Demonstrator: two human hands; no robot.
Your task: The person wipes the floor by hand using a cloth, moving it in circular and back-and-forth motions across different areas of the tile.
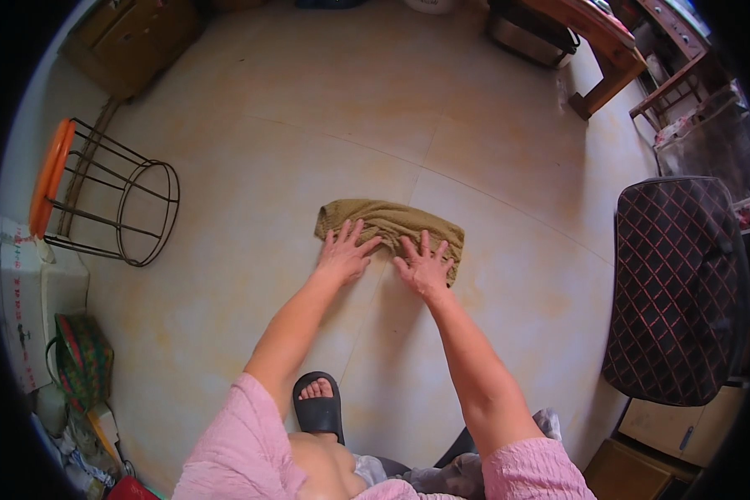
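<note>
A brown cloth (400,215), folded and wrinkled, lies on the tiled floor (275,187) in front of me. My left hand (345,255) rests with spread fingers on its near left edge. On the near right part of the cloth, my right hand (426,265) is laid palm down, fingers fanned out. Neither hand grips the cloth; both touch it from above. The parts of the cloth beneath my fingers are hidden.
On the left are an orange-topped stool (125,200) with metal legs, white foam boxes (22,300) and a woven basket (86,362). A black quilted case (675,287) stands right. Wooden furniture (609,75) is at the far right. My slippered foot (317,406) is below.
</note>
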